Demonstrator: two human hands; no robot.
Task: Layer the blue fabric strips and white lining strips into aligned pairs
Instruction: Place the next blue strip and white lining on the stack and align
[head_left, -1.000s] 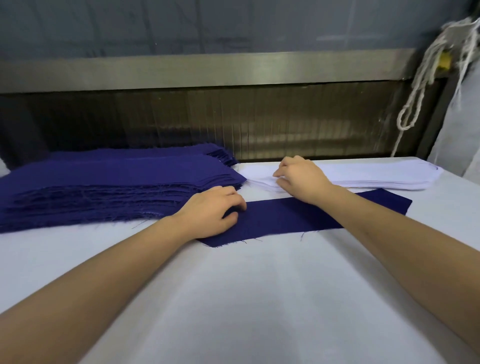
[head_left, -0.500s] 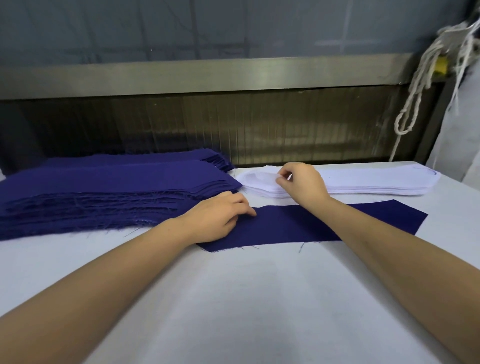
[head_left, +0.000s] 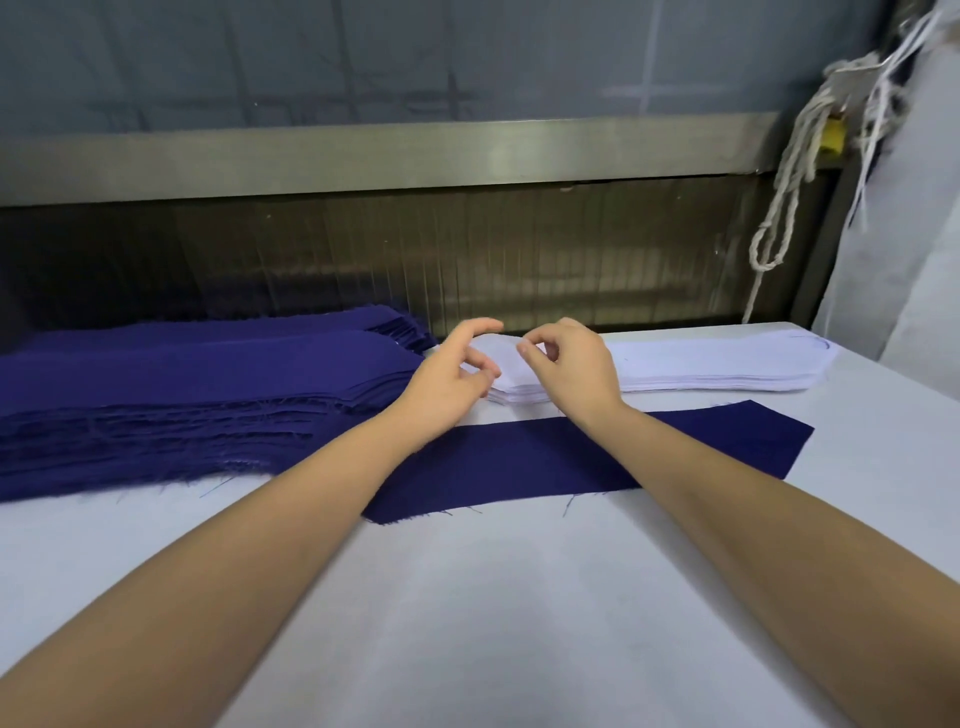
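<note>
Surface (head_left: 467, 623) first: it is white, wide and flat, and it carries everything, with bare room near the person, probably kept for building pairs.

The blue stack (head_left: 182, 374) fills the far left, piled deep with frayed near edges. The supply sits within reach but off the working lane.

The lining stack (head_left: 717, 364) lies far right of centre, just beside the blue stack's right end. Both supplies thus meet where the hands work.

One blue strip (head_left: 519, 462) lies flat and alone in the middle, just near of the lining stack and roughly parallel to it, its right end angled. It looks laid out as the base of a pair, so a lining need only come a short way toward the person to cover it. No lining is on it yet.

The left grip (head_left: 447, 374) hovers over the left end of the lining stack, fingers loosely curled and spread, holding nothing. It seems placed to steady or separate the sheets.

The right grip (head_left: 571, 369) is beside it, thumb meeting forefinger in a pinch on the top lining (head_left: 498, 358). That sheet's end appears slightly raised between the hands, though white on white makes this hard to confirm. Taking one corner would help peel a single thin sheet off the pile.
</note>
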